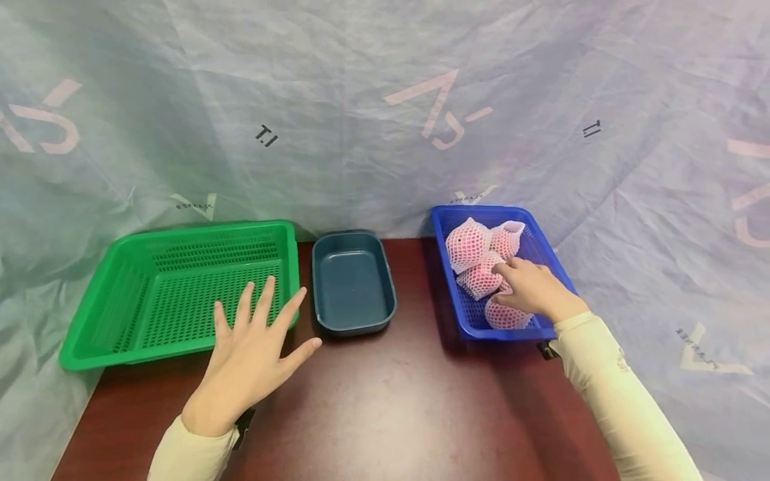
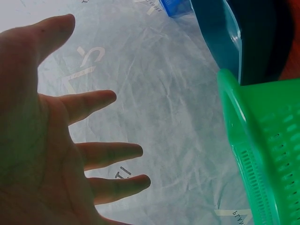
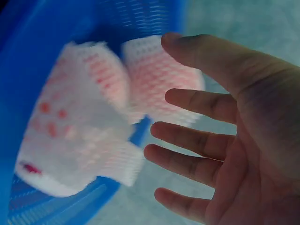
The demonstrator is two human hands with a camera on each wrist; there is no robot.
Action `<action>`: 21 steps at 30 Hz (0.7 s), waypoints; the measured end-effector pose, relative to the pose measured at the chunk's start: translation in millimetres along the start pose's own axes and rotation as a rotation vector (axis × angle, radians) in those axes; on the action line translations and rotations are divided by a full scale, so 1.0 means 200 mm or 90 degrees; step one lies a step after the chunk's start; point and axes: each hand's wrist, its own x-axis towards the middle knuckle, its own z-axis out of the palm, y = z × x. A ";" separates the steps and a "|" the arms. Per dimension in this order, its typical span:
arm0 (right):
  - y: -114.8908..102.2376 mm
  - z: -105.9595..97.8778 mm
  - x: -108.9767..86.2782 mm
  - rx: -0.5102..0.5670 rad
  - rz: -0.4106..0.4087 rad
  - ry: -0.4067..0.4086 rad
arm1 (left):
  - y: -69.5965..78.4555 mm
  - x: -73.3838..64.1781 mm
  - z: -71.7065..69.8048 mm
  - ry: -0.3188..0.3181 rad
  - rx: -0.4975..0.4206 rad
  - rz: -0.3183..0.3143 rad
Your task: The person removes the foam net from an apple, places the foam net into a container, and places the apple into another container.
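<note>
Pinkish-red, rounded net-wrapped pieces (image 1: 469, 244) are heaped inside the blue basket (image 1: 481, 211), each covered by a pale foam mesh with ragged ends. By the far-right one, its flared mesh end is pointed away and rightward; the middle piece's long axis is slanted from near left to far right. The nearest piece is partly hidden. The right hand (image 1: 532, 287) is held above them, fingers parted, nothing gripped. The left hand (image 1: 246, 354) is splayed at the green basket's (image 1: 192, 294) near right corner.
</note>
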 end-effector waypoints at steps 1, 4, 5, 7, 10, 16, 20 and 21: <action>0.01 0.01 0.02 -0.006 -0.009 -0.014 | 0.00 0.00 0.00 -0.001 0.000 -0.001; 0.04 0.06 0.05 -0.019 -0.032 -0.065 | -0.01 -0.01 0.01 -0.004 -0.003 -0.001; 0.05 0.07 0.06 -0.020 -0.034 -0.087 | -0.01 -0.01 0.01 -0.003 -0.002 0.000; 0.05 0.09 0.07 -0.013 -0.034 -0.137 | -0.01 -0.01 0.01 -0.006 -0.004 0.001; 0.06 0.12 0.08 -0.005 -0.013 -0.193 | -0.01 -0.02 0.01 -0.008 -0.003 -0.001; 0.06 0.14 0.10 -0.032 0.008 -0.229 | -0.02 -0.02 0.01 -0.001 -0.004 0.002; 0.04 0.15 0.11 -0.087 0.012 -0.248 | -0.03 -0.02 0.02 0.024 -0.003 0.017; 0.03 0.15 0.11 -0.100 0.012 -0.251 | -0.03 -0.02 0.02 0.028 -0.001 0.021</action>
